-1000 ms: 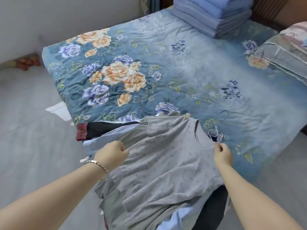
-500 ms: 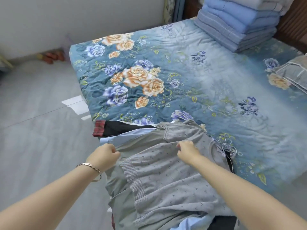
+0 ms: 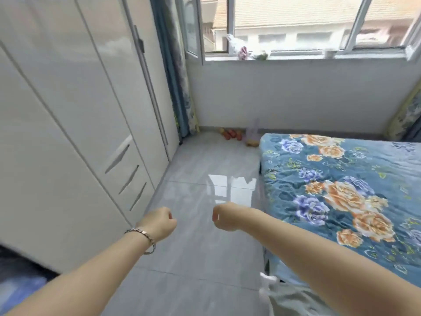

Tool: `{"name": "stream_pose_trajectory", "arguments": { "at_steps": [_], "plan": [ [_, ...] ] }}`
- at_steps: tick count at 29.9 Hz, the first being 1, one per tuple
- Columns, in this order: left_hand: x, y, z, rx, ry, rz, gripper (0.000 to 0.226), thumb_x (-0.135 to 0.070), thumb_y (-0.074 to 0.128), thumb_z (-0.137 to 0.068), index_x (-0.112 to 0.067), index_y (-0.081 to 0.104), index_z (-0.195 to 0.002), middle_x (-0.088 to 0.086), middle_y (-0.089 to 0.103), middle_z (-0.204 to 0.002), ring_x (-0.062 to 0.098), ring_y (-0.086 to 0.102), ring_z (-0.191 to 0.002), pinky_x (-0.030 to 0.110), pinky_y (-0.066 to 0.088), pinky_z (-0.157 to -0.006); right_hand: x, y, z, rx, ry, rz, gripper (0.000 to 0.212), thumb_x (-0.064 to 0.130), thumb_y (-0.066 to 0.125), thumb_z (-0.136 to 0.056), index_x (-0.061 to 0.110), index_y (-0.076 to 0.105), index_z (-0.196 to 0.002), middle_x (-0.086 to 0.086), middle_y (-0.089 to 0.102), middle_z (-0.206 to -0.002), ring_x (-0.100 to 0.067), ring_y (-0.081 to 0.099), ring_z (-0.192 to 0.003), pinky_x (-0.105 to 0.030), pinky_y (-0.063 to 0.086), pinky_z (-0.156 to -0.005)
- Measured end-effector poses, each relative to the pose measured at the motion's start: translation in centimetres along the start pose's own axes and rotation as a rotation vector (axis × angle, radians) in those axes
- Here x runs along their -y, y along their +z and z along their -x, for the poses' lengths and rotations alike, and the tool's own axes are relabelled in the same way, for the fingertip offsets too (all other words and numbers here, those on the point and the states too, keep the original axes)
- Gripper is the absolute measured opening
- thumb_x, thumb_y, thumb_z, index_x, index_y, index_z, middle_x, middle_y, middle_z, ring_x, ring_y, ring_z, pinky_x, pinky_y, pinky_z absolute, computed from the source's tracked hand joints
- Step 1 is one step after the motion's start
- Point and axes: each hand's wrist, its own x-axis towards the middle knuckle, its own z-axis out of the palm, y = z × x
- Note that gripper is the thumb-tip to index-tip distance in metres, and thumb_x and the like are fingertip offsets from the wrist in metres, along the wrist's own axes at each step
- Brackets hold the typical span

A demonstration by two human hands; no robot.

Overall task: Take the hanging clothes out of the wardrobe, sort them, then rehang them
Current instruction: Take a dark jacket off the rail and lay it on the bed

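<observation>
My left hand (image 3: 159,222), with a bracelet at the wrist, hangs over the grey floor with its fingers curled in and nothing in it. My right hand (image 3: 224,216) is beside it, also loosely closed and empty. The white wardrobe (image 3: 75,124) fills the left side, its doors closed. Only a pale edge of the clothes pile (image 3: 282,297) shows at the bottom, under my right forearm, at the corner of the bed (image 3: 319,174) with its blue floral cover.
Glossy grey floor tiles (image 3: 200,242) run between wardrobe and bed. Small orange and red things (image 3: 232,134) lie by the far wall under the window (image 3: 284,26). A blue curtain (image 3: 180,87) hangs beside the wardrobe. Dark and blue fabric (image 3: 18,283) sits bottom left.
Both hands have let go of the grey knit top and lifted off the pile. The view has swung left from the bed toward the wardrobe and window.
</observation>
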Motion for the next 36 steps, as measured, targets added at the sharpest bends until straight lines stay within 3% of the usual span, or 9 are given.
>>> {"name": "stream_pose_trajectory", "arguments": {
  "at_steps": [4,7,12,19,22,27,30,34,36],
  "plan": [
    [10.5,-9.0,-0.3,-0.18,-0.134,0.034,0.02,-0.022,0.045,-0.086,-0.016,0.049,-0.067,0.005,0.066,-0.082,0.025,0.066,-0.089,0.026,0.046,-0.074,12.7,-5.0,-5.6,-0.057,-0.171,0.103,0.035,0.011,0.035,-0.096,0.003,0.053,-0.125,-0.015,0.055,-0.127,-0.033,0.053,-0.115,-0.031,0.043,-0.084],
    [17.9,-14.4,1.0,-0.309,-0.259,0.056,0.023,-0.022,0.046,-0.086,-0.018,0.047,-0.064,0.0,0.056,-0.071,0.024,0.062,-0.084,0.023,0.04,-0.068,21.8,-8.0,-8.6,-0.078,-0.304,0.13,0.034,0.012,0.04,-0.095,0.003,0.055,-0.124,-0.016,0.056,-0.126,-0.032,0.054,-0.116,-0.032,0.044,-0.09],
    [28.5,-20.8,4.7,-0.48,-0.496,0.117,0.018,-0.021,0.044,-0.087,-0.019,0.049,-0.07,-0.001,0.063,-0.082,0.022,0.061,-0.08,0.024,0.04,-0.065,36.5,-11.1,-11.9,-0.126,-0.583,0.284,0.032,0.012,0.04,-0.093,0.004,0.06,-0.117,-0.013,0.058,-0.124,-0.031,0.056,-0.112,-0.034,0.047,-0.093],
    [37.0,-27.8,13.2,-0.71,-0.843,0.157,0.014,-0.022,0.044,-0.088,-0.017,0.055,-0.081,0.002,0.066,-0.081,0.021,0.056,-0.071,0.025,0.041,-0.064,54.5,-14.9,-11.7,-0.129,-1.018,0.357,0.03,0.016,0.043,-0.095,0.007,0.061,-0.116,-0.013,0.061,-0.118,-0.029,0.057,-0.111,-0.031,0.044,-0.086],
    [39.7,-30.8,16.9,-0.795,-0.992,0.133,0.013,-0.022,0.045,-0.089,-0.015,0.053,-0.08,0.001,0.058,-0.074,0.021,0.052,-0.067,0.024,0.038,-0.059,61.4,-16.4,-10.6,-0.142,-1.165,0.374,0.017,0.016,0.043,-0.093,0.014,0.059,-0.099,-0.008,0.058,-0.102,-0.029,0.058,-0.11,-0.03,0.043,-0.082],
    [44.2,-35.9,22.3,-0.918,-1.168,0.073,0.015,-0.021,0.044,-0.089,-0.013,0.049,-0.078,0.003,0.052,-0.071,0.021,0.048,-0.065,0.025,0.034,-0.055,71.5,-17.9,-8.7,-0.099,-1.324,0.156,0.026,0.013,0.046,-0.091,0.019,0.048,-0.066,-0.008,0.059,-0.09,-0.025,0.057,-0.083,-0.032,0.049,-0.075],
    [46.5,-38.8,24.9,-0.974,-1.251,0.034,0.027,-0.02,0.044,-0.088,-0.014,0.039,-0.063,0.0,0.042,-0.06,0.018,0.041,-0.057,0.022,0.029,-0.05,78.3,-18.0,-7.5,-0.046,-1.357,-0.029,0.027,0.012,0.046,-0.09,0.018,0.044,-0.063,-0.012,0.059,-0.089,-0.025,0.055,-0.082,-0.032,0.05,-0.072],
    [49.8,-42.2,26.8,-1.009,-1.307,-0.053,0.031,-0.02,0.044,-0.087,-0.015,0.034,-0.059,-0.002,0.04,-0.057,0.016,0.041,-0.055,0.023,0.027,-0.047,87.0,-17.7,-5.7,-0.067,-1.329,-0.257,0.032,0.015,0.044,-0.09,0.012,0.037,-0.059,-0.005,0.049,-0.066,-0.026,0.056,-0.068,-0.026,0.039,-0.053],
    [51.1,-43.8,27.3,-1.01,-1.297,-0.103,0.031,-0.023,0.045,-0.09,-0.016,0.037,-0.061,-0.003,0.044,-0.06,0.018,0.047,-0.061,0.024,0.028,-0.048,90.8,-17.6,-4.6,-0.057,-1.324,-0.365,0.031,0.024,0.046,-0.093,0.012,0.042,-0.065,-0.007,0.051,-0.077,-0.021,0.052,-0.069,-0.026,0.042,-0.059]
  ]
}}
